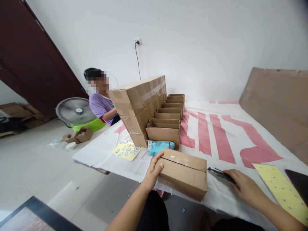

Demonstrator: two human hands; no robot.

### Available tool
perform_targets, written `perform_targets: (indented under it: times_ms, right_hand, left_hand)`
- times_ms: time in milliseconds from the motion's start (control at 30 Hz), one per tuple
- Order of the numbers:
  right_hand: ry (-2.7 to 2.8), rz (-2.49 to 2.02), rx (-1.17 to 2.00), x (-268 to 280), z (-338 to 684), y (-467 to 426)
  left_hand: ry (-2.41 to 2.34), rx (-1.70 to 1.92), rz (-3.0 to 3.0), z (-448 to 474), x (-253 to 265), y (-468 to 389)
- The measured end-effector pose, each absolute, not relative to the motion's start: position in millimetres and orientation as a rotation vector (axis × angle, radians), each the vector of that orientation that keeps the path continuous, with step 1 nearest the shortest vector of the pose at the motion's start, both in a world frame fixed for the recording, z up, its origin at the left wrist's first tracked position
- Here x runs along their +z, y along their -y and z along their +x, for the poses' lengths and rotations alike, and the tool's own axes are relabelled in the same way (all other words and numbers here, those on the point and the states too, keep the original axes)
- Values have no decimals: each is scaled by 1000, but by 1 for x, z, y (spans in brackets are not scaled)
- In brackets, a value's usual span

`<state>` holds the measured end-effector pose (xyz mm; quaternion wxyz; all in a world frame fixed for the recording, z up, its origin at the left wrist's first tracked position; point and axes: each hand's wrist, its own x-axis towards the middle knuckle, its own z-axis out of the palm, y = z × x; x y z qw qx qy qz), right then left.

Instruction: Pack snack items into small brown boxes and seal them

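A closed cardboard box (pixel 183 173) lies at the table's front edge, its top flaps meeting along a seam with bits of tape. My left hand (pixel 155 170) rests against the box's left end, fingers and thumb spread over its corner. In my right hand (pixel 240 184) is a utility knife (pixel 220 173), gripped by its handle, with its tip pointing left beside the right end of the box. Just behind the box lies a blue plastic packet (pixel 160 147).
Stacked taped boxes (pixel 141 102) and a row of open-topped cartons (pixel 166 126) stand behind. Yellow sheets (pixel 126 150) lie on the white cloth (pixel 96 157). A cardboard sheet (pixel 276 109) leans at right. A person in purple (pixel 99 107) sits beyond the stack, near a fan (pixel 74 110).
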<state>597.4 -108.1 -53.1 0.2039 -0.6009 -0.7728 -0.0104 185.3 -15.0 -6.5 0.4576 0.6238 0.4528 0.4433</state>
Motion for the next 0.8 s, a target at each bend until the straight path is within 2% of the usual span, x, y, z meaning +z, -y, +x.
perform_targets:
  times_ms: [100, 167, 300, 500, 800]
  right_hand:
    - [2188, -1709, -10, -76, 599, 104]
    - [2190, -1705, -64, -72, 594, 98]
    - [2053, -1537, -126, -21, 558, 81]
    - [2151, -1149, 177, 54, 479, 66]
    - [2185, -1152, 104, 45, 429, 49]
  left_hand:
    - [-1110, 1081, 1529, 185, -5, 16]
    - [-1103, 1074, 1523, 185, -5, 15]
    - [-1115, 1079, 1508, 186, -7, 13]
    - [-1128, 1091, 1486, 187, -7, 14]
    - [-1105, 1096, 1455, 185, -10, 14]
